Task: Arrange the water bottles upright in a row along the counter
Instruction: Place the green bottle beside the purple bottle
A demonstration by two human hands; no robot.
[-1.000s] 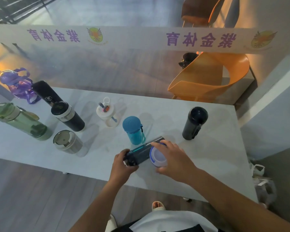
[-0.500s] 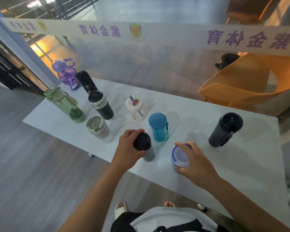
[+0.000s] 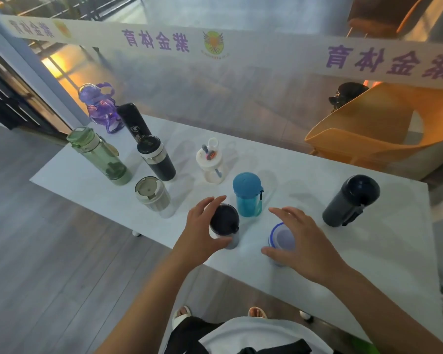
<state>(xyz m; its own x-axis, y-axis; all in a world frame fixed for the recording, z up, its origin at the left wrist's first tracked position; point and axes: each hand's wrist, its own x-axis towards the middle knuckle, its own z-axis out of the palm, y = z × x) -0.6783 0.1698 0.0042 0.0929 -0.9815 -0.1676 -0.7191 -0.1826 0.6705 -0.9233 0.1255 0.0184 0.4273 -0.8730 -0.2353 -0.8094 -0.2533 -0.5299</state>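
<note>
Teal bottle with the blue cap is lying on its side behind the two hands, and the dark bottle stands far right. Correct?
Not quite. In the head view the teal bottle stands upright, not on its side. It is behind the left hand and right hand, and the dark bottle does stand far right.

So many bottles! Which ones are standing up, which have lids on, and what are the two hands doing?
Purple bottle: upright, lidded.
Green bottle: upright, lidded.
Tall black flask: upright.
Black tumbler: upright, lidded.
Steel cup: upright, lidded.
White bottle: upright, lidded.
Teal bottle: upright, capped.
Navy bottle: upright, capped.
Dark-lidded bottle: upright.
Left hand: loosely around it.
Blue-rimmed cup: upright.
Right hand: open, over it.
</note>
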